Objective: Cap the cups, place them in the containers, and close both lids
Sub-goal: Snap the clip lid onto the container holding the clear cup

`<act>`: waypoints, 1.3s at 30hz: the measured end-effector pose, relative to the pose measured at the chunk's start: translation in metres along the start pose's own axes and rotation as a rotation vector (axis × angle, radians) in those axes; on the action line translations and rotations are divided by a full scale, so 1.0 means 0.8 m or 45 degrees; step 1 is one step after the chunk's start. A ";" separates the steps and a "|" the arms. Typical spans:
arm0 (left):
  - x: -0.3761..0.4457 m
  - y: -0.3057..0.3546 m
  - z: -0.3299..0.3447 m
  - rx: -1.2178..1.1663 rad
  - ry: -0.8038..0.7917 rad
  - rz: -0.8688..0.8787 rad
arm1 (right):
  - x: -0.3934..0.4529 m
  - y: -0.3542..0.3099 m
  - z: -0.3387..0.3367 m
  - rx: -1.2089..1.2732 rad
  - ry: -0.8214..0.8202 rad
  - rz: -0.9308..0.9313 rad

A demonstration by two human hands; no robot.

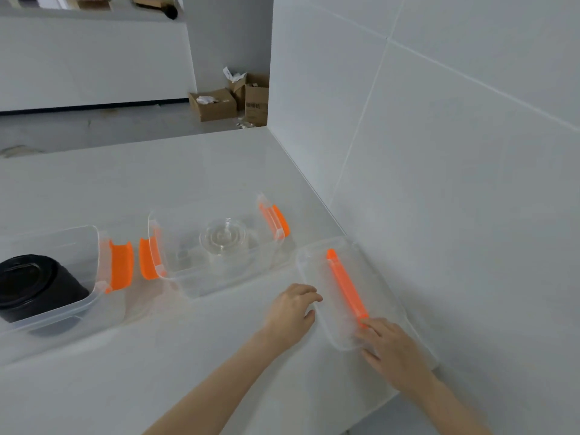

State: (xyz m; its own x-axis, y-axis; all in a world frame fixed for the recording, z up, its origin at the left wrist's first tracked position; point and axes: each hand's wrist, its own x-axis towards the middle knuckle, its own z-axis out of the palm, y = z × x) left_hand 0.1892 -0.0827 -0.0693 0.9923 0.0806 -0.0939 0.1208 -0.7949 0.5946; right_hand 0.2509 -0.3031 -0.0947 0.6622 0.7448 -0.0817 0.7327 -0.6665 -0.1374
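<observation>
Two clear containers with orange latches stand on the white counter. The left container (91, 246) holds a capped black cup (34, 284). Inside the right container (175, 277) sits a capped clear cup (223, 238). A clear lid with an orange handle (346, 284) lies flat to the right, near the wall. My left hand (290, 312) rests at the lid's left edge, fingers apart. My right hand (392, 350) touches the lid's near end by the handle, fingers spread.
A white tiled wall (455, 183) rises right of the lid. The counter's front edge (370, 416) runs close below my right forearm. Cardboard boxes (229, 98) stand on the floor far behind the counter. No second lid is in view.
</observation>
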 end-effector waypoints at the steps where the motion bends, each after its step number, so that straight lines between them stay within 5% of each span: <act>1: 0.004 0.001 0.003 0.017 -0.019 -0.009 | 0.000 0.002 0.000 -0.013 0.005 -0.031; 6: 0.013 -0.001 0.002 0.054 -0.068 -0.048 | -0.001 0.012 -0.012 -0.029 0.069 -0.129; 11: 0.017 0.002 -0.009 0.004 -0.022 -0.030 | 0.009 -0.003 -0.066 0.009 0.601 -0.275; 14: 0.019 0.015 -0.029 -0.141 0.159 0.044 | 0.018 -0.014 -0.108 0.090 0.747 -0.250; 19: 0.007 0.031 -0.082 -0.493 0.437 -0.052 | 0.028 -0.036 -0.217 0.719 0.897 0.020; 23: -0.016 0.021 -0.125 -0.805 0.580 -0.282 | 0.056 -0.049 -0.285 1.295 1.065 -0.093; 26: -0.033 0.007 -0.154 -1.004 0.639 -0.401 | 0.095 -0.060 -0.300 1.648 1.008 -0.115; 33: -0.069 -0.045 -0.212 -0.965 0.999 -0.549 | 0.220 -0.102 -0.229 2.156 0.620 0.348; 36: -0.078 -0.076 -0.224 -0.785 1.079 -0.749 | 0.263 -0.129 -0.191 2.043 0.412 0.401; 39: -0.079 -0.099 -0.225 -0.490 1.044 -0.883 | 0.294 -0.147 -0.156 1.523 0.434 0.318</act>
State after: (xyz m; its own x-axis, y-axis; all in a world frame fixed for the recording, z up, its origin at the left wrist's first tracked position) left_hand 0.1218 0.0837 0.0331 0.4098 0.9116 -0.0319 0.5098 -0.1999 0.8367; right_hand 0.3400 -0.0533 0.0256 0.8987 0.4386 -0.0012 0.1016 -0.2108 -0.9722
